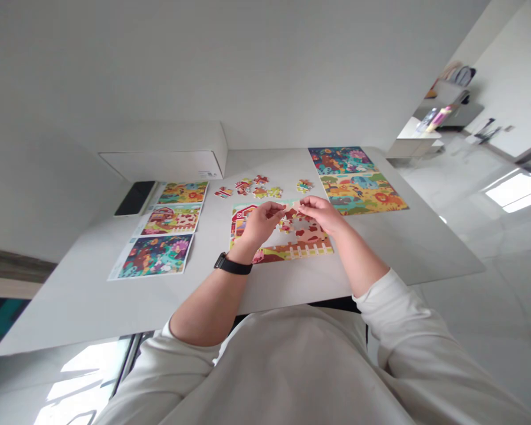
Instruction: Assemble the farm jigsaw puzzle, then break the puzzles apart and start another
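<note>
A partly assembled farm jigsaw puzzle point(314, 251) lies on the table in front of me, showing a red barn, a brown-spotted cow and a white fence. A pale gap shows in its middle. My left hand point(263, 223), with a black watch on the wrist, hovers over the barn side with fingers curled into a pinch. Over the upper cow part, my right hand point(321, 213) has thumb and fingers drawn together. Whatever sits between the fingertips of either hand is too small to make out. Behind the puzzle lie several loose puzzle pieces point(274, 192).
One loose piece point(304, 186) sits apart at the right. Two finished puzzles point(358, 192) lie at the back right. A printed picture sheet point(170, 221) lies at left, beside a dark phone point(135, 198). A white box point(159, 165) stands against the wall on the table point(84, 295).
</note>
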`<state>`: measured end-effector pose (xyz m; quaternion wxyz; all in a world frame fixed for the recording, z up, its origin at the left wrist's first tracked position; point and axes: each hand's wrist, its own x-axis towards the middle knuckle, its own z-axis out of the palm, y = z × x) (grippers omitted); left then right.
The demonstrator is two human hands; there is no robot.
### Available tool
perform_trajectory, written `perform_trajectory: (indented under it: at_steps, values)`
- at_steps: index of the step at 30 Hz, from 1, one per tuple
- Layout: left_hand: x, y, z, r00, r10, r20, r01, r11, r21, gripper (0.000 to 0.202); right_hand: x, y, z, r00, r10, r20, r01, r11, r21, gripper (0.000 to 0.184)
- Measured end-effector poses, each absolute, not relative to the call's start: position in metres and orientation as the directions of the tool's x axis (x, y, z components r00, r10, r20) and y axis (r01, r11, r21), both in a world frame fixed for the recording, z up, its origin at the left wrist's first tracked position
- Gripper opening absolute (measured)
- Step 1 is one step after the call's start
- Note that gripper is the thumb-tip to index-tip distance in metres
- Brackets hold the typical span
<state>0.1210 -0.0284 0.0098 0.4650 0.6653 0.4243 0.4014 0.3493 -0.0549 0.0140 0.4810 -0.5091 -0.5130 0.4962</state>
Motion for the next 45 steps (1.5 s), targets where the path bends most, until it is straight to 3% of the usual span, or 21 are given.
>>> perform_trajectory:
  at_steps: [20,29,34,38,41,45]
  values:
    - [0.124,-0.035,0.009,0.414,0.895,0.164,0.363,-0.328,0.872,0.023,0.369,-0.058,0.021,-0.149,0.988,-0.030,0.261,0.010,-0.965,0.037]
    - [0.125,-0.040,0.009,0.461,0.872,0.164,0.428,-0.380,0.820,0.028,0.372,-0.058,0.021,-0.151,0.988,-0.035,0.294,0.011,-0.956,0.035]
    - [0.126,-0.043,0.011,0.526,0.834,0.168,0.405,-0.420,0.812,0.018,0.365,-0.059,0.022,-0.149,0.989,-0.019,0.232,0.016,-0.973,0.037]
    - [0.125,-0.041,0.013,0.480,0.870,0.111,0.339,-0.301,0.891,0.024,0.362,-0.060,0.025,-0.109,0.994,0.019,0.153,0.036,-0.988,0.042]
    - [0.125,-0.038,0.015,0.417,0.908,0.027,0.176,-0.111,0.978,0.037,0.360,-0.061,0.026,-0.085,0.995,0.059,0.141,0.070,-0.988,0.043]
    - [0.126,-0.038,0.017,0.405,0.913,-0.040,-0.015,0.050,0.999,0.045,0.355,-0.062,0.022,-0.135,0.990,0.045,0.183,0.069,-0.981,0.043]
